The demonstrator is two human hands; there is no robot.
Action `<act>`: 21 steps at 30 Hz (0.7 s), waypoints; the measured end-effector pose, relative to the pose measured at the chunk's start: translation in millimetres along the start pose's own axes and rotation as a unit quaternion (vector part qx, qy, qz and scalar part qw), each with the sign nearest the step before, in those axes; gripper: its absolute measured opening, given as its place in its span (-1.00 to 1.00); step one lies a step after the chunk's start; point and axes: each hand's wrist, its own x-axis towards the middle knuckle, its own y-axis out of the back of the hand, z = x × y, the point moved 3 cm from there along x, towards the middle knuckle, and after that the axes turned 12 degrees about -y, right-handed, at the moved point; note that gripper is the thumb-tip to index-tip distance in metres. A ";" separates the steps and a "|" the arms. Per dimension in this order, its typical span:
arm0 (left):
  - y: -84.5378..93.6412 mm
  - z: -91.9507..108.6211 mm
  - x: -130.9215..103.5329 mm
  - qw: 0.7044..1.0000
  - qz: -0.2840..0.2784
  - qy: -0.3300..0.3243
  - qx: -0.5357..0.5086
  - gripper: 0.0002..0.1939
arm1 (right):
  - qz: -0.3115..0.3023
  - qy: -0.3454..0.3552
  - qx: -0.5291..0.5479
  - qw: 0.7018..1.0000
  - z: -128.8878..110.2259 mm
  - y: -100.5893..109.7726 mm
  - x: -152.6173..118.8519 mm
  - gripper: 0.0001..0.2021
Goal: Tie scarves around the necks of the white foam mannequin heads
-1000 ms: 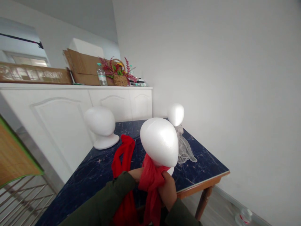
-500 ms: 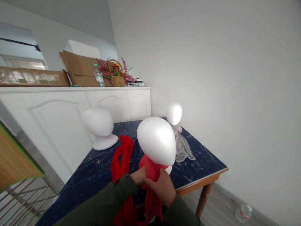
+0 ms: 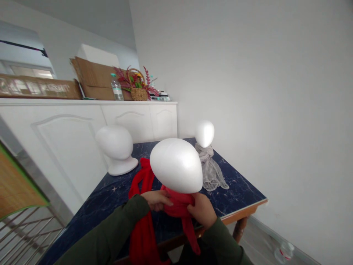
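- Left hand (image 3: pixel 156 200) sits at the 9 o'clock side of the near foam head's (image 3: pixel 176 165) neck, fingers closed on the red scarf (image 3: pixel 178 207) wrapped there.
- Right hand (image 3: pixel 203 209) is at 3 o'clock of the same neck, fingers clamped on the scarf's bunched cloth (one tail hangs below, over the table's near edge).
- More red cloth trails from the neck toward 10 o'clock and down off the table (image 3: pixel 239 191).
- The near head stands near the table's front edge.
- At 1 o'clock stands a small head (image 3: pixel 204 133) with a grey scarf (image 3: pixel 211 171) tied under it.
- At 10 o'clock stands a bare head (image 3: pixel 116 143).
- A white cabinet (image 3: pixel 82 125) behind carries a basket (image 3: pixel 138 94), a bottle (image 3: pixel 117 88) and cardboard (image 3: pixel 93 81).
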 end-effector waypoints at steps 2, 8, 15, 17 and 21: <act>0.1 -1.1 -1.2 0.999 -0.033 0.004 -0.036 -0.68 | 0.017 -0.003 0.014 1.000 2.4 -0.7 4.7 -0.68; -7.4 -8.4 -0.1 0.980 -0.025 -0.050 -0.191 -0.58 | -0.044 -0.093 0.162 0.981 23.8 -27.1 22.9 -0.90; 17.4 -5.8 -16.9 0.984 -0.050 -0.003 -0.171 -0.70 | 0.004 -0.084 0.147 0.986 31.4 -22.3 21.5 -0.94; 23.1 6.6 -23.5 0.995 -0.071 0.000 -0.066 -0.72 | 0.031 -0.060 0.103 0.992 28.2 -15.2 20.5 -0.95; 25.3 36.1 -32.1 0.979 -0.031 -0.083 0.185 -0.90 | 0.074 0.022 0.029 0.997 22.3 -9.0 25.1 -0.98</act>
